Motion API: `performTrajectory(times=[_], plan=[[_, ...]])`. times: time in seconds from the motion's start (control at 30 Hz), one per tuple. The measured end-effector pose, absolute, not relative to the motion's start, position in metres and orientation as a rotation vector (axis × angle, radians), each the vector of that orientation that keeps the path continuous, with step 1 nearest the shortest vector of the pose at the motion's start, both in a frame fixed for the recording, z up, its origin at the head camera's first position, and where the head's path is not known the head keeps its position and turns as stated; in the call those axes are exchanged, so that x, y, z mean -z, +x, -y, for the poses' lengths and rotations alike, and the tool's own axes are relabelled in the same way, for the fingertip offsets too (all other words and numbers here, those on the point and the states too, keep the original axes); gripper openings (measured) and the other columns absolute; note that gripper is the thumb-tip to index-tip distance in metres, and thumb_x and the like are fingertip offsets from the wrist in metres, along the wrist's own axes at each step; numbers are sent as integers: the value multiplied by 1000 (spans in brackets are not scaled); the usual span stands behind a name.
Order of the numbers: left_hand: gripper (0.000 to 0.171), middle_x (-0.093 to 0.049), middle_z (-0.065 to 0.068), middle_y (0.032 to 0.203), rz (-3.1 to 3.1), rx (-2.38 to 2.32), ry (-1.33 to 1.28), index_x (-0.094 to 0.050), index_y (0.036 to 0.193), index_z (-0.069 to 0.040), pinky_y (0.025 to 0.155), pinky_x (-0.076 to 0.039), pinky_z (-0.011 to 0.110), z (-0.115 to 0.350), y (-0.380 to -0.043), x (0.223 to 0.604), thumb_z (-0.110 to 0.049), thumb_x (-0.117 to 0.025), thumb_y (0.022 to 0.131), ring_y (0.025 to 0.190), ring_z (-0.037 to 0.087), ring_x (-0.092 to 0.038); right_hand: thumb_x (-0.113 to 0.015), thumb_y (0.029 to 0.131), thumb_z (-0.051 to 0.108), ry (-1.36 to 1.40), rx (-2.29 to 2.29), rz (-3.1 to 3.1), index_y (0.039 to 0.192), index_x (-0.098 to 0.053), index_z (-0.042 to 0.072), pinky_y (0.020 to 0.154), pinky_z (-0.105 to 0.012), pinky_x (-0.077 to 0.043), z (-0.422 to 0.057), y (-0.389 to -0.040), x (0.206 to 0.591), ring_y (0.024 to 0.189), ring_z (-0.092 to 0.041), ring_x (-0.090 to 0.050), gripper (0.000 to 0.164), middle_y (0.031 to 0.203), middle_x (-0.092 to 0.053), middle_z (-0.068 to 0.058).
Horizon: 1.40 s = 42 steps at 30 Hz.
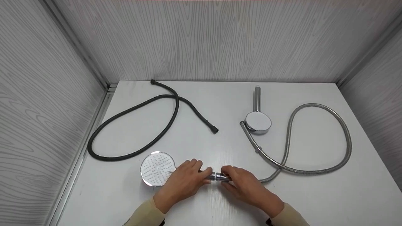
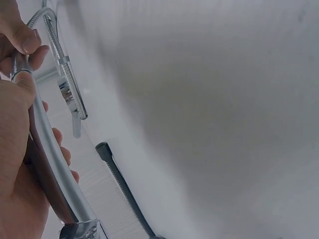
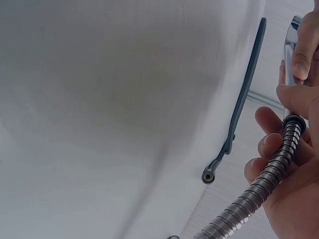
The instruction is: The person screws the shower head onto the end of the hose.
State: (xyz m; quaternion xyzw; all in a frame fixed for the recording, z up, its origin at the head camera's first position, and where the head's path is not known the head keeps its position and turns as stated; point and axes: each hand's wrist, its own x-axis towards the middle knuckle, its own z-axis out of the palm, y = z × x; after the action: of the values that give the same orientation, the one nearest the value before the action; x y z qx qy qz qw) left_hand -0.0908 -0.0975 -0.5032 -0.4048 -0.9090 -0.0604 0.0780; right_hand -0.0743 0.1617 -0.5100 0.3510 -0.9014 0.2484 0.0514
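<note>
My left hand [image 1: 187, 177] grips the chrome handle [image 2: 55, 159] of a hand shower, whose round white spray face [image 1: 157, 169] points up at the left. At the handle's end, my right hand [image 1: 246, 186] pinches the connector [image 1: 222, 177] of a silver metal shower hose [image 3: 269, 174]. Connector and handle end meet in line between the two hands. From the right palm the ribbed hose runs off to the right across the table; part of it is hidden under that hand.
A black hose [image 1: 132, 153] lies looped on the white table [image 1: 201, 207] at the left. Farther back on the right is a second hand shower [image 1: 258, 121], with the silver hose's other end beside its head. Grey wood-grain panels [image 1: 201, 40] wall the table's back and sides.
</note>
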Motion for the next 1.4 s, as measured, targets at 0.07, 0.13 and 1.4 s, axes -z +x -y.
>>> performTrajectory(times=[0.07,0.13,1.4], plan=[[27,-55,0,90,2716,190,-1213,-58,121,-24,75,-48,31,97,-90,503,-47,-53,107,80,16,-49,-80,94,14,1072,-750,2744,122,-59,9,73,-30,-56,-161,-74,509,83,-7,-64,35,97,-70,4],[28,-56,0,90,2714,191,-1214,-59,121,-24,75,-48,31,97,-90,503,-47,-53,107,81,16,-50,-80,94,15,1077,-736,2740,122,-60,11,73,-29,-55,-161,-74,508,83,-6,-63,34,98,-70,5],[29,-57,1,89,2700,181,-1196,-58,119,-23,77,-50,33,97,-89,500,-48,-54,106,81,18,-53,-77,97,18,1066,-758,2759,126,-60,7,78,-31,-58,-161,-71,508,87,-9,-67,35,103,-72,0]])
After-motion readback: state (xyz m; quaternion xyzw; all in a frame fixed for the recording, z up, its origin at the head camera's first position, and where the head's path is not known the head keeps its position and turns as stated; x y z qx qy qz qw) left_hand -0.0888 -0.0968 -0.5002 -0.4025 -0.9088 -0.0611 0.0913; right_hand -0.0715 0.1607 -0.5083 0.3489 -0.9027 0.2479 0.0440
